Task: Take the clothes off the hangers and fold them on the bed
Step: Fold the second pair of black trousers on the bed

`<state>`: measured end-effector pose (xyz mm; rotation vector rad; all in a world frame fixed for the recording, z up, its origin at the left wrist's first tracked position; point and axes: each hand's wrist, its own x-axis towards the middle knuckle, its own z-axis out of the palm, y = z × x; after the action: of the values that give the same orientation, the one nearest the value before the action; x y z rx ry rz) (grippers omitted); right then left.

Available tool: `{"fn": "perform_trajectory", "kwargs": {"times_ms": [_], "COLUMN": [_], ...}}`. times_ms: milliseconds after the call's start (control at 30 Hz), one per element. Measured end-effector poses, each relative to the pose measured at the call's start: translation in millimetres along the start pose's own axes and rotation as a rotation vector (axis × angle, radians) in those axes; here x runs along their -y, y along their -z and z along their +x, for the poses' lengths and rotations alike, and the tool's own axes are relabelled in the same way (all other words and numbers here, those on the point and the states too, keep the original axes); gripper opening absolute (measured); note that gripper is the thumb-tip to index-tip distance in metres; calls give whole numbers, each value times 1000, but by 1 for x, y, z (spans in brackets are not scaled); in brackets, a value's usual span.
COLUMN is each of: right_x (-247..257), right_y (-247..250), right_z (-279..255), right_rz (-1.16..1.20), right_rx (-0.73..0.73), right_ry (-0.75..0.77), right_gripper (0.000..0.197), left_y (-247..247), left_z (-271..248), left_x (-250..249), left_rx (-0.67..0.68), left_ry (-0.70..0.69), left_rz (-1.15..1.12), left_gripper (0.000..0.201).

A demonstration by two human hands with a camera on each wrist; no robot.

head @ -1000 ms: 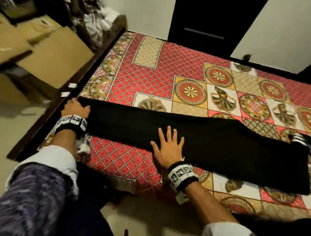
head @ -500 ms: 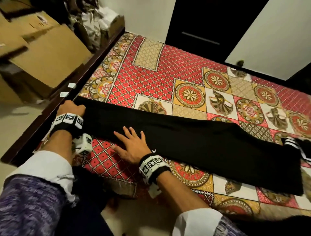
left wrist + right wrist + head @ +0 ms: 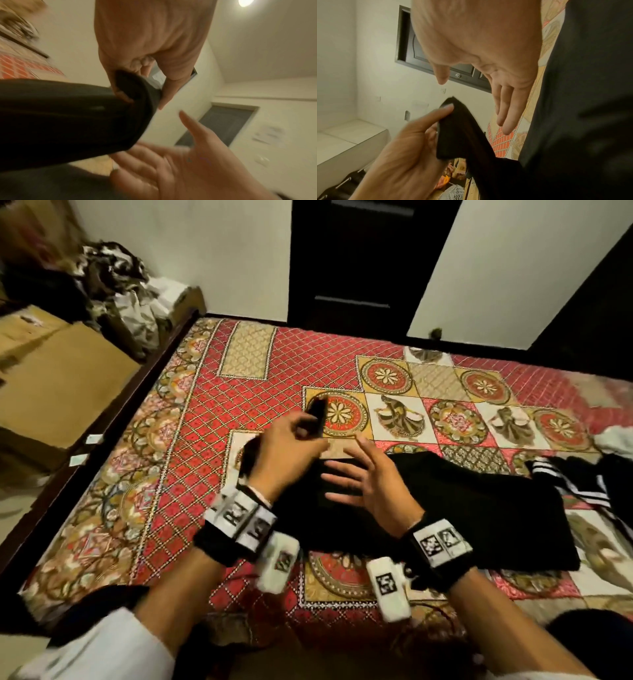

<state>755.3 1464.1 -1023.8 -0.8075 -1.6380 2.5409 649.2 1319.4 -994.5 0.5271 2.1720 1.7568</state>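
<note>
Right hand [image 3: 371,484]: fingers straight and spread, holding nothing, over near-left part of black garment [image 3: 445,518]. Left hand [image 3: 287,446]: fingers and thumb clamped on garment's end, raised above bed [image 3: 212,419], just left of right hand. Garment body lies flat on patterned bed cover, centre-right. Striped black-and-white clothing [image 3: 575,484] at right edge, beside garment. Cardboard boxes [image 3: 61,378] far left, off bed.

Black trousers [image 3: 462,518] on patterned bed [image 3: 205,422], left end lifted, partly folded over
</note>
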Motion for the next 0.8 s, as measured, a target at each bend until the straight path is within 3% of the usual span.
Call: {"fn": "perform_trajectory", "kwargs": {"times_ms": [100,167,233,333,400,467,600,667,800], "right_x": [6,3,2,-4,-17,-30,-45,-48,-10], "right_y": [42,72,100,122,129,135,150,155,182], "right_z": [-11,-17,-29,-40,-39,-32,-13,-5,-13], "right_rz": [56,66,57,103,76,-23,-74,-117,-142], "right_rx": [-84,-159,-198,-173,-185,-242,-360,-379,-379], "right_ry": [-97,-133,-153,-171,-221,-271,-249,-199,-53], "right_gripper": [35,36,47,26,35,34,6,26,14], "left_y": [-82,-111,-129,-148,-163,-169,-160,-146,-114], "left_z": [-37,-55,-66,-77,-89,-96,-92,-81,-51], "left_x": [9,20,26,39,45,51,53,52,60], "left_rx": [244,415,540,683,728,698,491,367,194], "left_ry": [-23,8,7,-44,-64,-43,-34,-98,-282], "left_rz": [105,93,64,96,132,82,-63,-13,272], "left_gripper": [71,85,87,91,86,70,44,36,29]}}
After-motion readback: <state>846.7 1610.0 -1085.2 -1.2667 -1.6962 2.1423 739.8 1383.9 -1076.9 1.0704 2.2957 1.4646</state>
